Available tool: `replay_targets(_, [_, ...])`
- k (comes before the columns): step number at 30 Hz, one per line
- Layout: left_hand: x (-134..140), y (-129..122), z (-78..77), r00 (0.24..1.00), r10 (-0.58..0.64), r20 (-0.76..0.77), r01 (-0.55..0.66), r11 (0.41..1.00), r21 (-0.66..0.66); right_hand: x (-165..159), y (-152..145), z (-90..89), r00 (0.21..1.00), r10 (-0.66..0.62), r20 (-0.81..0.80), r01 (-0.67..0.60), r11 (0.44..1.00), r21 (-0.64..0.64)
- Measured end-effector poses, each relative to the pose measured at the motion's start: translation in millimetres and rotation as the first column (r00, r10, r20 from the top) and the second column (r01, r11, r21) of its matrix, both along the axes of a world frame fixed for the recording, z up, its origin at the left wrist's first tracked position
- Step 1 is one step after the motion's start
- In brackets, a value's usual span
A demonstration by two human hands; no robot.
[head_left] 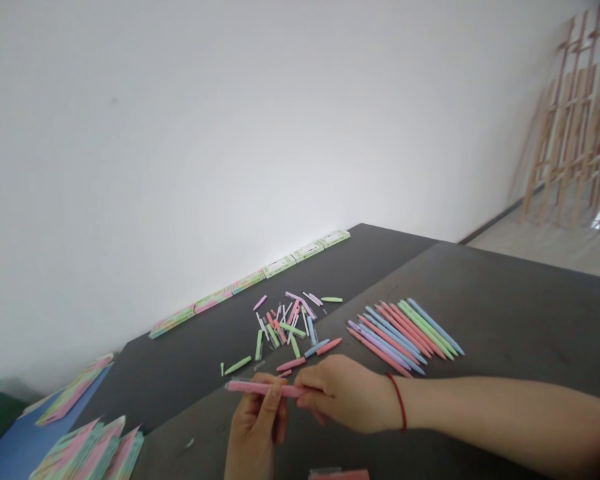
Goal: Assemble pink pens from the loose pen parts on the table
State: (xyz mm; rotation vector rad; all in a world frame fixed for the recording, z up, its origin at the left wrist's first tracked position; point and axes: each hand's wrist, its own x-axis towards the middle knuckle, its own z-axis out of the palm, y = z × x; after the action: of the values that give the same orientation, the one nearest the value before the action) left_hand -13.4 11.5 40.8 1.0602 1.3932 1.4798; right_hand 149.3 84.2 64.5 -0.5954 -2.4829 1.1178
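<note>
A pink pen point(250, 387) with a clear cap at its left end lies level between my two hands. My left hand point(260, 417) pinches its middle between thumb and fingers. My right hand point(343, 393), with a red cord round the wrist, is closed on the pen's right end. Just beyond my hands is a loose heap of pen parts point(280, 327): pink, green, blue and purple barrels, thin white refills and clear caps. To the right, a row of whole pens point(400, 333) in pink, blue, purple and green lies side by side on the dark table.
Flat printed boxes point(280, 267) line the table's far edge along the white wall. Stacked pastel packets point(90, 453) sit at the lower left, with another packet point(75, 393) on a blue surface. A pink piece point(340, 475) shows at the bottom edge. Wooden racks point(575, 127) stand at right.
</note>
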Motion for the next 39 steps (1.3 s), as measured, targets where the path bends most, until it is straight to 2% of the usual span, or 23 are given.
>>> replay_targets(2, [1, -2, 2.5, 1.000, -0.005, 0.018, 0.005, 1.000, 0.001, -4, 6, -5.9, 0.988, 0.102, -0.114, -0.142, 0.893, -0.428])
replay_targets(4, [3, -4, 6.2, 0.999, -0.002, 0.035, 0.002, 1.000, -0.002, -9, 13, -11.8, 0.958, 0.188, -0.217, -0.287, 0.605, -0.743])
replay_targets(6, [5, -6, 9.3, 0.999, 0.001, 0.051, -0.001, 1.000, -0.006, -12, 19, -16.2, 0.924, 0.250, -0.288, -0.363, 0.344, -0.866])
replay_targets(8, [5, -6, 10.2, 0.998, -0.004, 0.055, 0.004, 1.000, -0.008, -13, 22, -16.9, 0.899, 0.305, -0.314, -0.393, 0.246, -0.886])
replay_targets(9, [5, -5, 9.6, 0.999, -0.006, 0.048, 0.006, 1.000, -0.007, -12, 23, -15.4, 0.894, 0.330, -0.303, -0.400, 0.284, -0.872])
replay_targets(10, [4, -4, 8.3, 0.999, -0.004, 0.037, 0.005, 1.000, -0.005, -10, 22, -12.8, 0.897, 0.348, -0.271, -0.400, 0.384, -0.832])
replay_targets(11, [2, -3, 6.6, 1.000, -0.005, 0.023, 0.006, 1.000, -0.004, -8, 21, -9.4, 0.914, 0.345, -0.215, -0.382, 0.544, -0.747])
replay_targets(13, [-1, 0, 2.8, 1.000, -0.009, -0.006, 0.009, 1.000, 0.002, -3, 15, -1.4, 0.968, 0.240, -0.070, -0.248, 0.896, -0.369])
replay_targets(14, [-2, 1, 1.1, 1.000, -0.011, -0.016, 0.011, 1.000, 0.006, -1, 12, 2.2, 0.990, 0.144, -0.008, -0.144, 0.984, -0.104])
replay_targets(16, [-3, 2, -0.6, 1.000, -0.017, -0.024, 0.017, 1.000, 0.008, 2, 7, 6.8, 0.996, -0.014, 0.082, -0.012, 0.952, 0.307])
replay_targets(18, [-2, 1, 0.3, 1.000, 0.006, -0.012, -0.006, 1.000, 0.008, 2, 4, 7.0, 0.992, -0.058, 0.110, 0.007, 0.910, 0.415])
replay_targets(20, [2, 0, 3.3, 0.999, 0.031, 0.009, -0.031, 1.000, 0.001, 0, 4, 3.1, 0.999, 0.012, 0.052, -0.023, 0.975, 0.220])
replay_targets(22, [5, -2, 7.2, 0.999, 0.037, 0.028, -0.037, 0.999, -0.010, -4, 8, -3.6, 0.990, 0.119, -0.072, -0.132, 0.968, -0.212])
replay_targets(24, [7, -4, 10.5, 0.999, 0.016, 0.038, -0.015, 1.000, -0.023, -9, 14, -10.7, 0.956, 0.210, -0.205, -0.293, 0.731, -0.617])
replay_targets(26, [8, -4, 11.9, 0.999, 0.006, 0.045, -0.005, 1.000, -0.024, -13, 20, -15.4, 0.913, 0.277, -0.300, -0.399, 0.454, -0.797])
replay_targets(27, [7, -4, 11.8, 0.999, 0.005, 0.045, -0.003, 1.000, -0.024, -14, 22, -16.1, 0.897, 0.307, -0.318, -0.423, 0.389, -0.819])
replay_targets(28, [7, -4, 11.4, 0.999, 0.007, 0.043, -0.006, 1.000, -0.024, -13, 24, -15.3, 0.889, 0.337, -0.311, -0.433, 0.389, -0.813])
replay_targets(29, [6, -3, 10.8, 0.999, 0.010, 0.042, -0.009, 1.000, -0.023, -10, 25, -13.1, 0.891, 0.357, -0.279, -0.428, 0.459, -0.779])
replay_targets(32, [2, 1, 9.8, 0.998, 0.022, 0.061, -0.021, 1.000, -0.011, 1, 22, -1.4, 0.966, 0.247, -0.076, -0.258, 0.897, -0.360])
replay_targets(33, [1, 1, 10.2, 0.997, 0.032, 0.074, -0.032, 0.999, -0.001, 5, 20, 2.8, 0.988, 0.153, -0.017, -0.153, 0.980, -0.125])
replay_targets(34, [-1, 2, 10.9, 0.995, 0.042, 0.085, -0.042, 0.999, 0.009, 8, 18, 6.5, 0.997, 0.069, 0.020, -0.071, 0.994, 0.088])
replay_targets(36, [-2, 3, 12.6, 0.993, 0.062, 0.097, -0.065, 0.997, 0.030, 10, 12, 11.6, 0.997, -0.037, 0.065, 0.011, 0.930, 0.367])
replay_targets(39, [-2, 3, 14.2, 0.992, 0.076, 0.097, -0.081, 0.996, 0.048, 7, 6, 13.8, 0.991, -0.083, 0.108, 0.020, 0.874, 0.486])
